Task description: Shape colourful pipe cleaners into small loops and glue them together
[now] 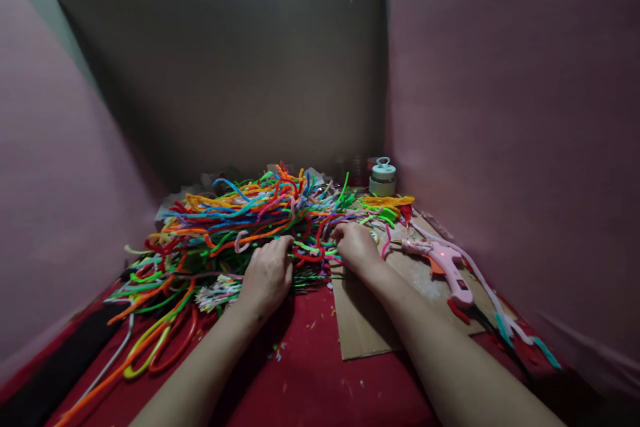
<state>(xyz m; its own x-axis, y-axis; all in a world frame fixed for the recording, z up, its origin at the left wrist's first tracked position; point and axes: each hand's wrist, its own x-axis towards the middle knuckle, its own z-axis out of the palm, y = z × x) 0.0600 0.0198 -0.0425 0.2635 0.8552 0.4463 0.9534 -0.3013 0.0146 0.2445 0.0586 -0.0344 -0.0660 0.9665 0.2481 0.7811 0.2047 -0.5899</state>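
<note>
A large heap of coloured pipe cleaners [250, 210] spreads in front of me, in orange, blue, red, green, yellow and other colours. At the heap's front edge, my left hand [270, 273] is closed, with its fingertips on the pipe cleaners. Across a short gap, my right hand [356, 247] curls its fingers round pipe cleaners above the cardboard's left part. Red and green pieces [309, 253] lie between the two hands. The fingertips are partly hidden, so exactly which strands each hand grips is unclear. A bundle of pale-tipped stems [217, 293] lies beside my left wrist.
A pink glue gun [443, 263] with a lit red light rests on a cardboard sheet [367, 320] at the right. Behind stands a lidded jar [383, 179]. Scraps dot the red cloth [310, 373]. Pink walls [515, 113] rise on both sides.
</note>
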